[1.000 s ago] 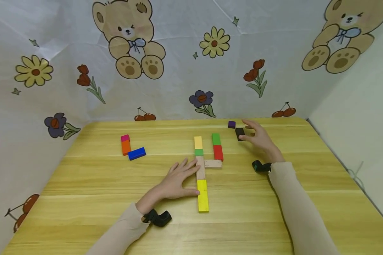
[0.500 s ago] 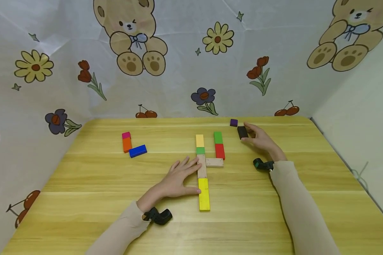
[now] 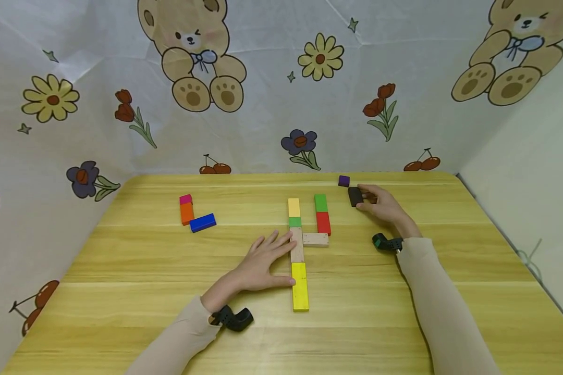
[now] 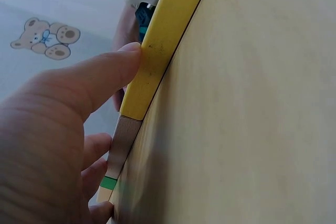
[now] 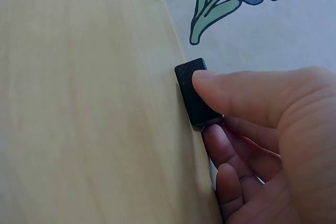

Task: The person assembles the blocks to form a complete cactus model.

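My left hand [image 3: 258,268] lies spread beside a column of wooden blocks. Its thumb touches the long yellow block [image 3: 300,286], and its fingertips rest at the plain wooden block [image 3: 297,246]; the left wrist view shows that thumb on the yellow block's [image 4: 163,45] side. At the back right, my right hand [image 3: 382,205] pinches a black block [image 3: 355,197]. In the right wrist view, the thumb presses the face of the black block [image 5: 197,95] while the fingers curl behind its lower end. A small purple block [image 3: 344,180] sits just beyond it.
Topping the column are a green block [image 3: 295,222] and a pale yellow one [image 3: 294,207]. Another plain block [image 3: 316,239] branches right, below a red block [image 3: 323,223] and a green one. Orange [image 3: 186,213], pink and blue blocks [image 3: 203,222] lie left. A patterned cloth hangs behind.
My right thumb and fingers have closed in on the black block, which now sits slightly tilted. The left hand keeps its place. The head view has shifted slightly.
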Tool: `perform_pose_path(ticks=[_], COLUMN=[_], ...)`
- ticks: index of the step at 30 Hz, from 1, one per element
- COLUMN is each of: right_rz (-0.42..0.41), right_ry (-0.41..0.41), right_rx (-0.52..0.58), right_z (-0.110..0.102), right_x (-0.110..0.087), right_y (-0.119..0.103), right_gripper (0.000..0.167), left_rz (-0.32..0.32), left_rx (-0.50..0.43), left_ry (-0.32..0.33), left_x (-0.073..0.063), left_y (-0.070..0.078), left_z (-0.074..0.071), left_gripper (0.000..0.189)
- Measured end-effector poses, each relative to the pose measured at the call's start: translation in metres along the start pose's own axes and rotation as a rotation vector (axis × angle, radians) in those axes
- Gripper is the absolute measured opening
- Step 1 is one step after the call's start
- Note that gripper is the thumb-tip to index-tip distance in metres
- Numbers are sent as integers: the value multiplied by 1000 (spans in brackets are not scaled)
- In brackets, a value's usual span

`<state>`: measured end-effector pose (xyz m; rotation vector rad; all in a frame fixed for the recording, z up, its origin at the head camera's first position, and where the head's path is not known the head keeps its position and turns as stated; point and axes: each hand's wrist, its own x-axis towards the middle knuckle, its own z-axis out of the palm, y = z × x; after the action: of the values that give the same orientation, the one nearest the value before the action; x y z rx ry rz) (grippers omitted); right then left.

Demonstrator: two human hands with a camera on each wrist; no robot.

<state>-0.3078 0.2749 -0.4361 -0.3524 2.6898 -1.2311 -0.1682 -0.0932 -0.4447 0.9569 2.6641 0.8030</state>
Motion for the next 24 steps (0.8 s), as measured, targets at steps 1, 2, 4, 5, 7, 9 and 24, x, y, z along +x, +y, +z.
perform_pose_path(ticks=[1,2,4,5,7,9,24], right_rz=[2,7,9,9,10,11,18], right_ry=[0,2,6,7,12,16,42], right_rx=[2,8,14,17,21,26,22], right_z=[0,0,0,0,0,1,2], right_x=[0,0,0,0,-1,-1,0], right_y=[0,1,1,1,1,1,4], right_gripper=[63,63,64,64,64,64,66], left_rz=[0,0,1,1,1,1,6], left_rx=[0,-1,-4,-4,-6,-8,-10], left_ry=[1,1,3,4,4,5,16], left_x=[0,0,0,0,0,0,-1], left_y=[0,0,0,0,0,0,2], left_z=[0,0,0,0,0,0,-1], left_gripper=[86,86,86,86,86,86,85])
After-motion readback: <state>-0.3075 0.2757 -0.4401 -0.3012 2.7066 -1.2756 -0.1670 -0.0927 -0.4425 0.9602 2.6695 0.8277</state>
